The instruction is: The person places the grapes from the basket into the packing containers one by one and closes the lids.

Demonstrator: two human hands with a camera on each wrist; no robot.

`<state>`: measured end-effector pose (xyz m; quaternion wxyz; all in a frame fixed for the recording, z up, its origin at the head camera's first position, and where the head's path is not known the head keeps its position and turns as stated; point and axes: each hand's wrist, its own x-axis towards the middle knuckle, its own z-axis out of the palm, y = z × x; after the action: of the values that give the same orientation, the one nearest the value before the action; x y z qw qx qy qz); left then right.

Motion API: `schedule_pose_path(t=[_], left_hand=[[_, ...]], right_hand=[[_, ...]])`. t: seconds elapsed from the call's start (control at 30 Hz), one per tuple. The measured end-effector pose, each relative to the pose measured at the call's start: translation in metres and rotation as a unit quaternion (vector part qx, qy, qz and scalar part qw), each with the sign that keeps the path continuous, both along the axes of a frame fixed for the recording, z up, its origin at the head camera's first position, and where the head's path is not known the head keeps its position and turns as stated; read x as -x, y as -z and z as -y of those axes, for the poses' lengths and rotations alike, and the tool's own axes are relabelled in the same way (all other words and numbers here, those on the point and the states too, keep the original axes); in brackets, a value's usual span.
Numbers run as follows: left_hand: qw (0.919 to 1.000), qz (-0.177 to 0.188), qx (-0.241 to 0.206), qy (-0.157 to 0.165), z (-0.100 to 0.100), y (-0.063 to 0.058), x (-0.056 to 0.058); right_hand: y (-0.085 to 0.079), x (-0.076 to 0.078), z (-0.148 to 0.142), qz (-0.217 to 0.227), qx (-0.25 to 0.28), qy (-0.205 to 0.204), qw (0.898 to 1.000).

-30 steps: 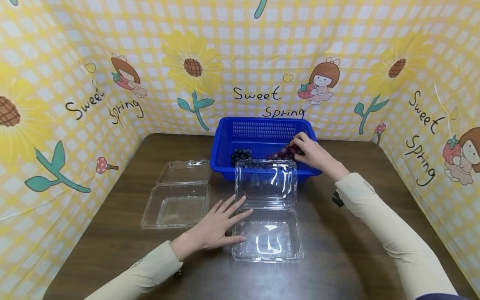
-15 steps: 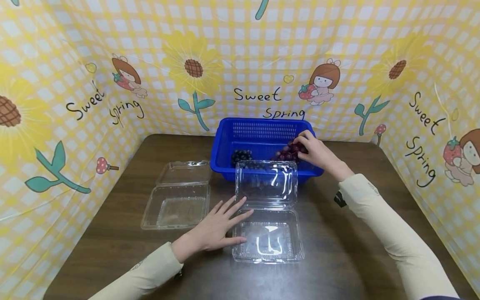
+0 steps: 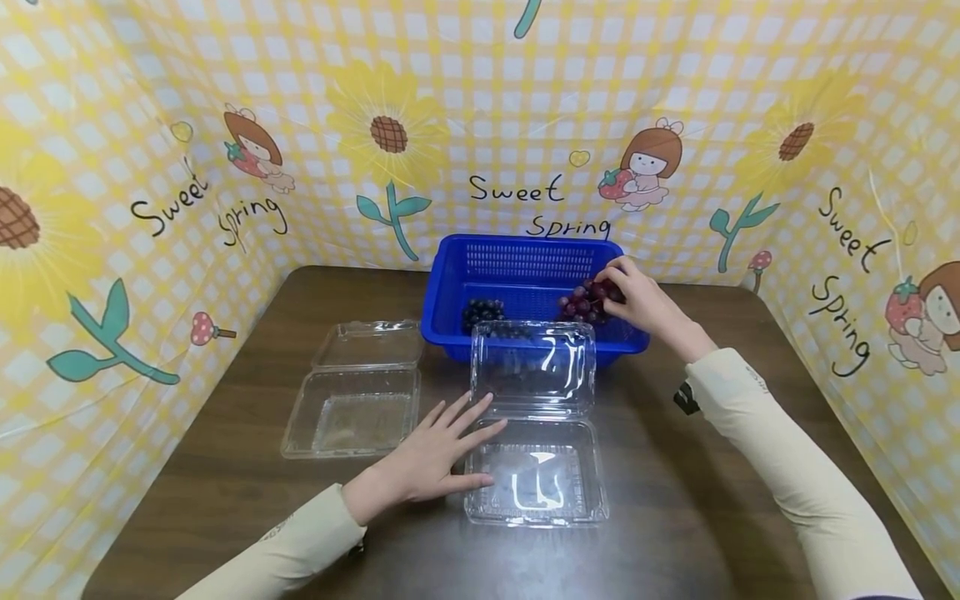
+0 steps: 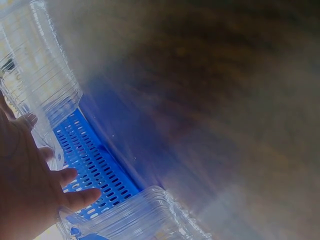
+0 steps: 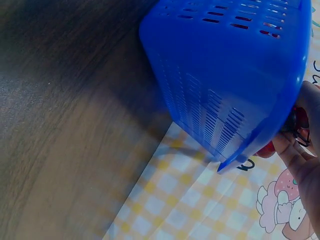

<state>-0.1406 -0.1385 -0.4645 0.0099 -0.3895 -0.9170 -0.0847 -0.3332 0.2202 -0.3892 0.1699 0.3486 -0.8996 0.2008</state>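
Observation:
At the right end of a blue basket (image 3: 442, 287), my right hand (image 3: 637, 298) pinches a bunch of red grapes (image 3: 579, 303) near its top. The right wrist view shows its fingers (image 5: 295, 155) and a bit of red fruit beyond the basket's rim. Dark, nearly black grapes (image 3: 482, 313) lie in the basket's left part. My left hand (image 3: 427, 454) is spread, fingers straight, at the left side of an open clear plastic clamshell box (image 3: 536, 475); its fingertips overlap the box's edge. The clamshell's raised lid hides part of the basket's front and of the fruit.
Left of my left hand stands a second open clear clamshell box (image 3: 360, 412). Both boxes and the basket are on a dark wooden table (image 3: 660, 517). A yellow checked cloth (image 3: 510, 108) walls the table at the back and on both sides.
The red grapes have shifted right and slightly up within the basket, along with my right hand. My left hand and both clamshell boxes stay where they were.

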Motion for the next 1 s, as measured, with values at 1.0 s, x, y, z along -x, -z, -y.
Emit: schedule_pose_path(t=[1.0], left_hand=[[0.9999,0.011,0.000,-0.013,-0.001,0.001,0.001]], right_hand=[[-0.011,-0.005,-0.007,-0.003,0.031,0.031,0.999]])
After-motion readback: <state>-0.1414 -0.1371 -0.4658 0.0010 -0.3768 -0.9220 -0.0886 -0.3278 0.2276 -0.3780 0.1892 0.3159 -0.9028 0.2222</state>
